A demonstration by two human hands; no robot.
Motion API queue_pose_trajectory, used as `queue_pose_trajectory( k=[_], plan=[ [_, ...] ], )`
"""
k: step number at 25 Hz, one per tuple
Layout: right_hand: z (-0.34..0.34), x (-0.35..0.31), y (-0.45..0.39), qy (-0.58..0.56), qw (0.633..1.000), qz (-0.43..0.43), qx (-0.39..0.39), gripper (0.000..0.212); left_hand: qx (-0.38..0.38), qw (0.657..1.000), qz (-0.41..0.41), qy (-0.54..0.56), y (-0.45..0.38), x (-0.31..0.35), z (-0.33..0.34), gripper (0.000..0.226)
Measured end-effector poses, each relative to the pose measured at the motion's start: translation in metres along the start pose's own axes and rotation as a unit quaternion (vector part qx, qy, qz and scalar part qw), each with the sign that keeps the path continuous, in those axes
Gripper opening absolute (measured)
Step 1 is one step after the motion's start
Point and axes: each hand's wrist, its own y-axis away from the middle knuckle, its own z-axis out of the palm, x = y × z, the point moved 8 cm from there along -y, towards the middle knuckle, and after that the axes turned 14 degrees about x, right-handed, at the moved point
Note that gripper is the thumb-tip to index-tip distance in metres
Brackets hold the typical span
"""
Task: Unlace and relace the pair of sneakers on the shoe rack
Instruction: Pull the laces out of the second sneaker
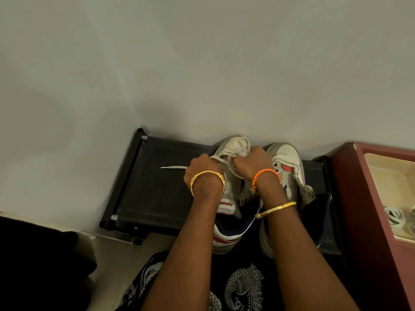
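Two white sneakers with red and navy trim stand side by side on the black shoe rack (157, 194), toes toward the wall. My left hand (202, 169) grips the white lace (221, 160) over the left sneaker (233, 147); the lace's tip (173, 167) sticks out to the left across the rack top. My right hand (251, 163) pinches the same lace near the eyelets, with a loop of it lying on the toe. The right sneaker (287, 160) stands untouched beside it, its tongue area open and showing no lace.
A plain wall rises right behind the rack. A maroon cabinet (368, 198) stands close on the right, with white laces or straps (395, 218) inside its open compartment. Black patterned clothing (244, 288) fills the near edge, and a dark object (45, 254) lies at lower left.
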Motion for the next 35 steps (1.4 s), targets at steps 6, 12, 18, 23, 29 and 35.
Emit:
queue_pose_trajectory(
  k=[6,12,18,23,29,35],
  plan=[
    [-0.045,-0.005,0.028,-0.173,0.981,0.075,-0.043,0.018,0.048,0.995,-0.007,0.092,0.006,-0.003,-0.012,0.028],
    [-0.07,0.006,0.041,-0.217,0.974,0.003,0.062,0.014,0.127,0.952,0.096,0.26,0.024,0.008,-0.072,0.018],
    [-0.108,-0.031,0.083,-0.27,0.953,-0.139,0.017,0.022,-0.123,0.881,0.116,0.442,0.091,0.058,-0.125,0.015],
    [-0.153,-0.016,0.11,-0.35,0.932,-0.041,0.082,0.02,-0.108,0.875,0.116,0.457,0.129,0.064,-0.143,0.01],
    [-0.153,0.035,0.133,-0.645,0.735,0.207,0.035,0.029,-0.158,0.851,0.151,0.478,0.191,0.069,-0.1,0.016],
    [-0.171,0.096,0.137,-0.561,0.768,0.268,0.153,0.02,-0.215,0.886,0.168,0.375,0.213,0.093,-0.057,0.011]
  ],
)
